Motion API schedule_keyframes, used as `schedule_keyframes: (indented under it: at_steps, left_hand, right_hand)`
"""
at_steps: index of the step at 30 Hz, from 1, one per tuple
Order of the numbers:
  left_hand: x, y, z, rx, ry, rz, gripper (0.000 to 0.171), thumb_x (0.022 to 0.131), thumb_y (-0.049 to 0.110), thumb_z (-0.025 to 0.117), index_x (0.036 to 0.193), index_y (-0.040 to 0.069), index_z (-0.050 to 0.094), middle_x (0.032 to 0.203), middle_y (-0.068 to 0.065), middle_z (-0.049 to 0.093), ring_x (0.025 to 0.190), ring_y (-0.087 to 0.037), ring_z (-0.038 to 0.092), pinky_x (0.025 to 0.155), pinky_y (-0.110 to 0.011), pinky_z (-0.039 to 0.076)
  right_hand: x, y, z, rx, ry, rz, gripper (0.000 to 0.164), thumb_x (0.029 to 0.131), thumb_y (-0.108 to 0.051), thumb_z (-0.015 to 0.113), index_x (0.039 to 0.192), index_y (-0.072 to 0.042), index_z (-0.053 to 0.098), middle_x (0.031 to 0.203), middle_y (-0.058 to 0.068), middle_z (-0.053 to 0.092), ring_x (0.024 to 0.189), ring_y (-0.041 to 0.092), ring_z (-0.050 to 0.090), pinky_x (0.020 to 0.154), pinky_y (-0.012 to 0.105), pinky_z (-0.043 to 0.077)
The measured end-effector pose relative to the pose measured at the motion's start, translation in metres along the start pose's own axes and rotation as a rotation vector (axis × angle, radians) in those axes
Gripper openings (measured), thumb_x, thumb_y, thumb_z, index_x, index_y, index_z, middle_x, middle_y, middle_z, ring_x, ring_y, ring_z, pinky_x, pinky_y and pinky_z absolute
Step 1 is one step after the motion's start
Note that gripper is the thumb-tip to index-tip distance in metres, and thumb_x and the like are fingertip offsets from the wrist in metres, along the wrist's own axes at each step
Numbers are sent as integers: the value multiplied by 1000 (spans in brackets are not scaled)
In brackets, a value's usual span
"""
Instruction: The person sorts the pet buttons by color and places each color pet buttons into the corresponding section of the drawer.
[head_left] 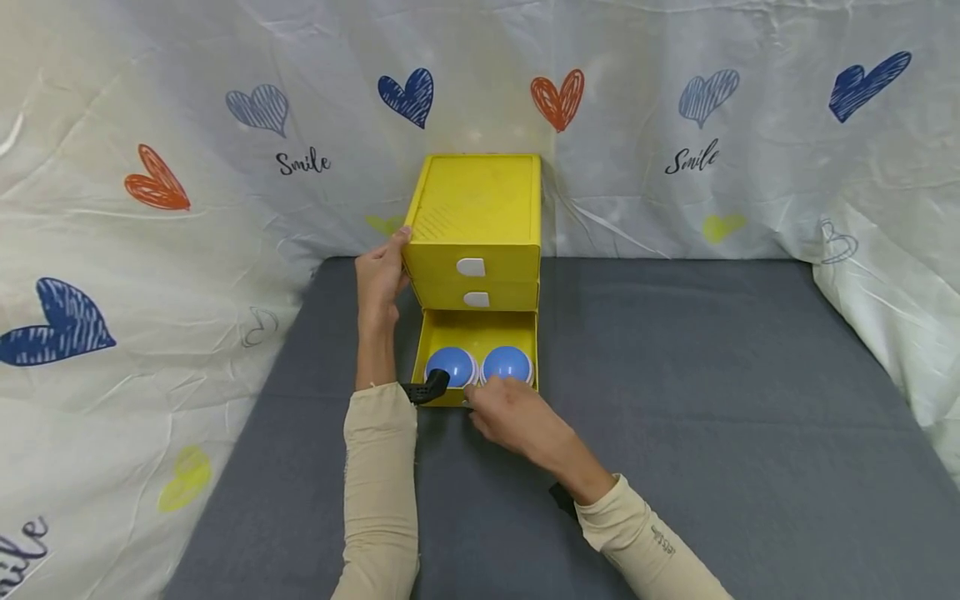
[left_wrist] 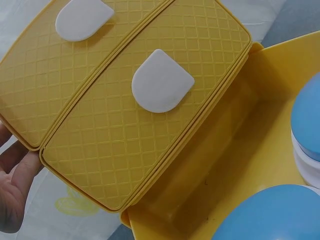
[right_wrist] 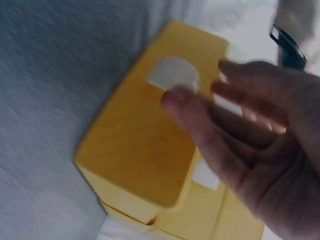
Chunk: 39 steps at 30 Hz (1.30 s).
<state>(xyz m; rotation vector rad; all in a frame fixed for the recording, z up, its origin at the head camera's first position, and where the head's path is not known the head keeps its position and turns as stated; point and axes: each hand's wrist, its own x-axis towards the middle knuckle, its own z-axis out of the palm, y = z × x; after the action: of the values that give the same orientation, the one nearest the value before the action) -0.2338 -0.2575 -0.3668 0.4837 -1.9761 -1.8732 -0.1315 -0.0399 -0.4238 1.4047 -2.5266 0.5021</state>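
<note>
A yellow box (head_left: 480, 200) of stacked drawers stands against the back curtain, and its lowest drawer (head_left: 476, 327) is pulled out. Inside that drawer sit two round things with blue domed tops and white bases, one on the left (head_left: 448, 363), one on the right (head_left: 506, 362). My left hand (head_left: 381, 271) rests against the box's left side, its fingers (left_wrist: 32, 162) touching the edge. At the front of the drawer is my right hand (head_left: 517, 421). In the blurred right wrist view, one fingertip overlaps the edge of the white handle (right_wrist: 174, 72); thumb and fingers stand apart.
White handles (head_left: 471, 267) mark the two upper drawers, which are closed. Grey cloth (head_left: 712, 400) covers the table. A white curtain (head_left: 622, 167) printed with hearts hangs behind and at the sides. A black wrist mount (head_left: 429, 388) overlaps the drawer's left front corner.
</note>
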Motion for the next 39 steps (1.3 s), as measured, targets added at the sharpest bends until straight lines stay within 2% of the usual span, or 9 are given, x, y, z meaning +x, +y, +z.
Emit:
schedule_keyframes:
  at_steps: [3,6,9,14,18,24,31,36,39]
  left_hand:
    - [0,0,0,0,-8,-5,57,74,56,67,51,12,40,42,3,26,34,-11,20,40,-27,20]
    - [0,0,-1,-5,-6,-19,57,73,56,68,52,12,40,43,3,25,34,-11,19,41,-27,20]
    - [1,0,-2,1,0,-25,57,72,57,68,51,12,40,43,3,25,34,-11,19,40,-27,20]
    - [2,-1,-4,8,-3,-18,58,72,58,67,51,12,39,41,3,25,33,-11,18,38,-26,19]
    - [1,-1,-4,3,-3,-2,58,73,57,67,50,12,39,41,3,25,33,-11,18,38,-26,19]
    - [1,1,-4,16,5,-19,57,72,59,67,51,13,40,42,3,26,34,-11,19,39,-26,20]
    - [3,3,-3,34,7,-36,56,70,61,66,52,13,43,42,4,27,34,-11,21,41,-26,22]
    - [2,3,-2,45,-4,-48,58,71,62,65,52,14,39,41,4,26,33,-11,19,40,-27,21]
    - [1,4,-1,39,-10,-75,58,70,63,66,52,14,40,41,5,27,34,-11,19,41,-28,22]
  right_hand:
    - [-4,-5,8,-72,78,-2,17,87,-8,57,71,-12,53,53,-5,38,42,7,37,40,19,27]
    - [-6,-7,16,-52,202,-15,24,86,-2,56,64,-11,49,52,-2,40,42,11,40,40,22,28]
    - [-6,-7,23,-22,262,15,26,82,4,56,62,-11,48,52,0,42,44,14,43,40,24,29]
    - [1,-5,32,-61,278,169,27,78,7,55,59,-10,48,49,1,41,40,17,45,35,28,33]
    - [11,4,39,-118,318,243,27,79,5,55,57,-9,48,50,5,44,41,22,50,35,35,38]
    - [25,20,39,-62,301,278,30,81,4,53,56,-9,45,50,4,41,42,21,49,36,36,38]
    - [41,37,36,-14,300,308,28,81,2,56,57,-10,48,53,6,50,48,27,54,42,40,41]
    - [56,56,39,-14,306,337,39,85,3,52,51,-12,41,47,0,34,42,19,47,39,34,37]
    - [63,66,43,-15,277,388,43,85,4,51,47,-13,37,47,-2,28,40,16,43,38,32,36]
